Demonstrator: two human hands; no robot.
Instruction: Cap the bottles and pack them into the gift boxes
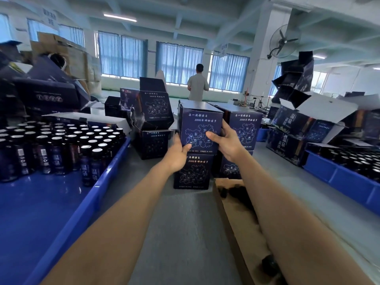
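Standing at nine o'clock, dark bottles with silvery tops are crowding the far end of a blue tray. At eleven o'clock, open dark boxes are leaning on one another. Toward twelve o'clock, the left hand is gripping the left edge of a closed gift box, its thumb lying on the printed map face and its fingers curling round the side. That gift box is standing directly above a second box on the grey tabletop; whether they are touching, I cannot tell. The right hand is clasping the gift box's right edge, thumb stretching across the face, fingers wrapping the corner. A neighbouring stack is standing just beside it at one o'clock. At four o'clock, a cardboard carton is holding dark caps. At three o'clock, another tray is carrying more bottles.
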